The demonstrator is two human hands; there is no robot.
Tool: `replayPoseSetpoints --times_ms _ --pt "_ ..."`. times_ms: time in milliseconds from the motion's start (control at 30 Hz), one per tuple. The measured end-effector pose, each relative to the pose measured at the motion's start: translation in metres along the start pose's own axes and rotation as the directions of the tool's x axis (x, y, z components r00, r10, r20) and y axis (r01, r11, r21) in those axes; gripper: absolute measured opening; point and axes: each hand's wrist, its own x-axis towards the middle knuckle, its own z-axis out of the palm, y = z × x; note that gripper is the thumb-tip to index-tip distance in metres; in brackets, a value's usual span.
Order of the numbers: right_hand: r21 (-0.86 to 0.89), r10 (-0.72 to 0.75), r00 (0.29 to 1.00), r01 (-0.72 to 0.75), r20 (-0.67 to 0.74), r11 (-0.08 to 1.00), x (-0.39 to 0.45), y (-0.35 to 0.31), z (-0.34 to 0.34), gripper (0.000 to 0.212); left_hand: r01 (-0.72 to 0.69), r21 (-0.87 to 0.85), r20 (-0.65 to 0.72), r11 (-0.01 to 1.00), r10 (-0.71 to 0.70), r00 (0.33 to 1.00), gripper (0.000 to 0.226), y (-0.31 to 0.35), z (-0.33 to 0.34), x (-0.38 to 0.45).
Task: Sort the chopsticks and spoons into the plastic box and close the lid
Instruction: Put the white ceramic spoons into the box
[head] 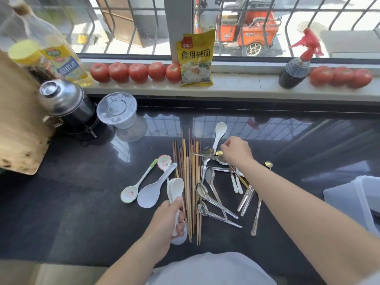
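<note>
My left hand (170, 218) grips light, smooth white spoons (175, 189) by their handles beside the chopsticks (190, 182), while my right hand (236, 151) pinches a slippery metal spoon (219, 154).

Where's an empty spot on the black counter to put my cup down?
Bare counter lies at the near left, between the wooden board and the ceramic spoon. More lies at the far right, below the windowsill. The middle is crowded: chopsticks, metal spoons, both hands.
</note>
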Motion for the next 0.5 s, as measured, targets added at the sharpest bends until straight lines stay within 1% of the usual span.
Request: replayPoseSetpoints --times_ms 100,200,267,300,367,433,500 --pt "-0.037 0.041 0.998 -0.043 -0.041 0.998 0.03 -0.018 0.007 0.024 0.013 -0.037 -0.008 0.999 -0.013 1.0 0.026 0.004 -0.009 -0.001" --pt "-0.047 0.142 0.99 -0.142 -0.014 0.989 0.048 -0.027 0.017 0.035 0.008 -0.08 0.0 0.997 -0.008 1.0 0.024 0.009 -0.019 -0.005" --pt "-0.044 0.201 0.979 -0.2 0.017 0.979 0.057 -0.031 0.021 0.033 0.014 -0.114 0.022 0.993 -0.011 1.0 0.022 0.012 -0.023 -0.007" --pt "-0.03 0.217 0.976 -0.216 0.024 0.976 0.061 -0.034 0.021 0.028 0.018 -0.133 0.03 0.991 -0.014 0.999 0.022 0.014 -0.025 -0.008" --pt "0.048 0.227 0.974 -0.228 0.012 0.973 0.066 -0.038 0.015 0.014 0.02 -0.162 0.049 0.987 -0.012 0.999 0.022 0.015 -0.026 -0.008" --pt "0.182 0.22 0.975 -0.21 -0.034 0.961 0.071 -0.038 0.003 0.014 0.021 -0.168 0.066 0.986 -0.01 0.998 0.021 0.017 -0.024 -0.006" --pt "0.29 0.169 0.984 -0.147 -0.053 0.946 0.06 -0.038 -0.017 0.019 0.03 -0.181 0.068 0.983 -0.018 0.998 0.022 0.019 -0.019 -0.002"
